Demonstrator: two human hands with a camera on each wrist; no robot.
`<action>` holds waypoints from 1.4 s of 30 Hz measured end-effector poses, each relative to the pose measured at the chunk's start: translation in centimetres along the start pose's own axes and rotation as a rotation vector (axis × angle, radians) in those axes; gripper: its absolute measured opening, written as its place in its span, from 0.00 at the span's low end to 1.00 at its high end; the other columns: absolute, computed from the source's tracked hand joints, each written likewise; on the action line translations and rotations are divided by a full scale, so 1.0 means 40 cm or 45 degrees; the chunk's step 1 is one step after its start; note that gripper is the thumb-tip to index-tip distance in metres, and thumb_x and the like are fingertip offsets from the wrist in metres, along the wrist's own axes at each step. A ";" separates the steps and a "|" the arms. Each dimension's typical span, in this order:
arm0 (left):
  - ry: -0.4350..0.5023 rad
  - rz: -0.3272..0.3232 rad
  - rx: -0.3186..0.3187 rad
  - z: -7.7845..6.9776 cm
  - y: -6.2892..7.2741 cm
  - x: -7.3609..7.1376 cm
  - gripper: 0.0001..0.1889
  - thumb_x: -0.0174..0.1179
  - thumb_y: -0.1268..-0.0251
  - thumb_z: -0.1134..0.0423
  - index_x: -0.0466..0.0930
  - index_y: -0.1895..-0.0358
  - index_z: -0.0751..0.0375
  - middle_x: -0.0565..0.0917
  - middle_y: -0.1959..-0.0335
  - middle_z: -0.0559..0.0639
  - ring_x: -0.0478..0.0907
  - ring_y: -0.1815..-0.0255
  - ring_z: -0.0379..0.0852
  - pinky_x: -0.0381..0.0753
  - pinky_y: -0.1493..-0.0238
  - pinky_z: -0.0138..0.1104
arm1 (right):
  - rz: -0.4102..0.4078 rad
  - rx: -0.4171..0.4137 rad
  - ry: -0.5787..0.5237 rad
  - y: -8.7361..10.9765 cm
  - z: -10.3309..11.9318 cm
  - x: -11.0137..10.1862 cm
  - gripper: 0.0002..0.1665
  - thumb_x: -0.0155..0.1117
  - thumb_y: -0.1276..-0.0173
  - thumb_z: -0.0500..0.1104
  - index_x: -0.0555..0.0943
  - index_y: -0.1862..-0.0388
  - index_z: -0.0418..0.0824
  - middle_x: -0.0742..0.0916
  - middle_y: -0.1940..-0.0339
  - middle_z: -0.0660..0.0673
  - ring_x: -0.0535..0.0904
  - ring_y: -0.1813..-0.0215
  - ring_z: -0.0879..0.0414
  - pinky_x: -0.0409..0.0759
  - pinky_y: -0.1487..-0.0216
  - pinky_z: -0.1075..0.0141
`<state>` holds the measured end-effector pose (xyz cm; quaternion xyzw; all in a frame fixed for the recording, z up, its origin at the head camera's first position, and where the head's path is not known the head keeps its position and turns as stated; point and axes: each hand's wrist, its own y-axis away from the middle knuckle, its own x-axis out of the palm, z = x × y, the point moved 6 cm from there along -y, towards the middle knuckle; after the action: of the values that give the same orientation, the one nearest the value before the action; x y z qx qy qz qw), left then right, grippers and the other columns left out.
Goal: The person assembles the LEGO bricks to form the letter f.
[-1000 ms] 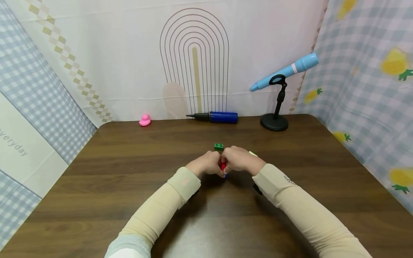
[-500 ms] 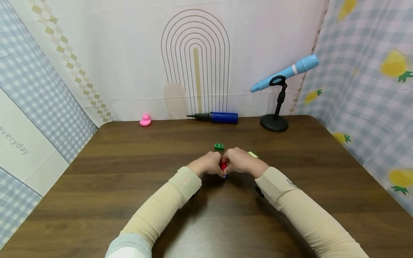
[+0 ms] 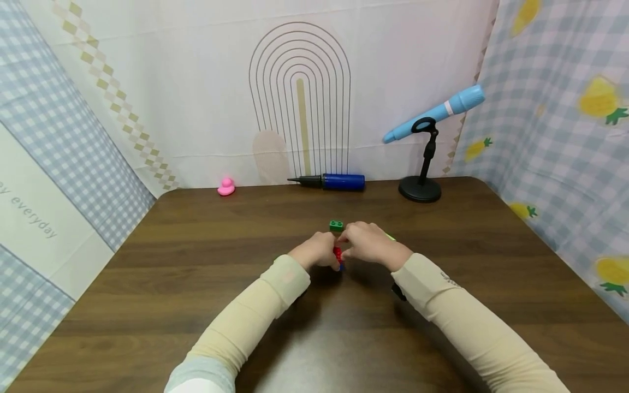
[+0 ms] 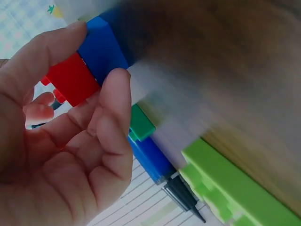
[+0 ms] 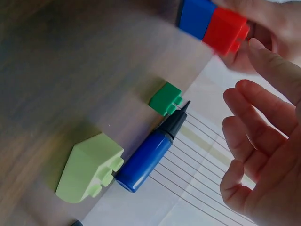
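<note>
A red brick [image 4: 73, 77] is stacked on a blue brick [image 4: 104, 49]. My left hand [image 3: 316, 251] pinches this stack between thumb and fingers, low over the middle of the table. In the head view the fingers partly cover the red brick [image 3: 337, 253] and the blue one. Just right of the stack is my right hand [image 3: 371, 244], its fingers loosely bent with nothing between them. The right wrist view shows the fingertips of the right hand [image 5: 268, 141] apart from the bricks, with the red brick's studs facing them.
A small green brick [image 3: 336, 225] lies beyond the hands. A pale green brick [image 5: 91, 167] is right of it, and a lime brick [image 4: 240, 188] sits by the left hand. At the back are a pink duck [image 3: 226, 186], a blue hand pump [image 3: 343, 182] and a microphone stand [image 3: 420, 188].
My right hand has loosened from the bricks and drawn slightly right, opening a gap. The left hand keeps its hold. The head view has shifted slightly.
</note>
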<state>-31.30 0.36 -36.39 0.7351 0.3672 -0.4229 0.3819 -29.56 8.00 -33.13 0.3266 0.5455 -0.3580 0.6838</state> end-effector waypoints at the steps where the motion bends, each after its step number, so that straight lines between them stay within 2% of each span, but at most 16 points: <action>1: -0.012 0.005 -0.018 0.008 0.001 0.000 0.13 0.70 0.63 0.60 0.74 0.78 0.59 0.73 0.80 0.47 0.67 0.77 0.42 0.68 0.75 0.32 | -0.014 0.001 -0.002 -0.001 -0.001 -0.004 0.21 0.67 0.49 0.48 0.80 0.56 0.41 0.81 0.61 0.48 0.74 0.57 0.54 0.73 0.60 0.61; 7: -0.039 0.048 -0.079 0.052 0.027 -0.003 0.15 0.70 0.64 0.61 0.74 0.74 0.60 0.74 0.78 0.48 0.69 0.75 0.43 0.70 0.74 0.34 | -0.005 0.017 -0.022 -0.005 -0.006 -0.010 0.19 0.64 0.45 0.46 0.79 0.55 0.40 0.80 0.58 0.47 0.73 0.53 0.52 0.71 0.56 0.59; 16: -0.091 0.009 -0.116 0.123 0.090 -0.013 0.15 0.71 0.67 0.62 0.75 0.75 0.59 0.73 0.78 0.48 0.69 0.73 0.44 0.70 0.73 0.34 | 0.003 -0.006 -0.008 -0.042 0.009 0.028 0.17 0.62 0.44 0.45 0.80 0.56 0.41 0.81 0.59 0.49 0.74 0.56 0.54 0.71 0.57 0.60; 20: -0.093 -0.027 -0.105 0.141 0.110 -0.017 0.14 0.71 0.68 0.62 0.74 0.77 0.60 0.73 0.80 0.48 0.69 0.75 0.44 0.69 0.74 0.33 | -0.039 -0.062 0.029 -0.068 0.034 0.044 0.14 0.62 0.44 0.45 0.81 0.58 0.42 0.82 0.61 0.51 0.76 0.58 0.57 0.73 0.60 0.61; 27: -0.085 -0.034 -0.128 0.155 0.130 -0.018 0.15 0.72 0.67 0.60 0.72 0.81 0.59 0.73 0.81 0.48 0.69 0.77 0.44 0.69 0.75 0.33 | -0.064 -0.156 0.076 -0.110 0.097 0.067 0.11 0.62 0.43 0.44 0.81 0.61 0.44 0.81 0.64 0.51 0.75 0.59 0.57 0.72 0.62 0.64; 33: -0.088 -0.063 -0.077 0.148 0.136 -0.021 0.15 0.72 0.69 0.61 0.72 0.83 0.58 0.73 0.83 0.46 0.69 0.78 0.43 0.69 0.75 0.32 | -0.087 -0.237 0.114 -0.137 0.143 0.086 0.07 0.62 0.44 0.42 0.82 0.66 0.46 0.80 0.68 0.51 0.74 0.63 0.56 0.72 0.70 0.65; 38: -0.087 -0.087 -0.051 0.146 0.138 -0.024 0.14 0.72 0.71 0.62 0.72 0.85 0.58 0.72 0.85 0.45 0.67 0.79 0.43 0.68 0.76 0.32 | -0.114 -0.275 0.124 -0.148 0.160 0.092 0.03 0.62 0.45 0.41 0.82 0.74 0.50 0.78 0.75 0.54 0.72 0.67 0.55 0.70 0.74 0.63; 42: -0.080 -0.080 -0.066 0.148 0.140 -0.027 0.15 0.72 0.70 0.62 0.71 0.84 0.58 0.72 0.85 0.46 0.68 0.79 0.43 0.68 0.76 0.32 | -0.082 -0.270 0.116 -0.146 0.155 0.095 0.04 0.63 0.45 0.41 0.82 0.77 0.50 0.78 0.78 0.55 0.71 0.70 0.57 0.69 0.77 0.65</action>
<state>-28.88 -7.49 -36.10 0.6995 0.3889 -0.4478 0.3988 -30.77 -0.78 -35.99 0.2504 0.6211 -0.3049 0.6772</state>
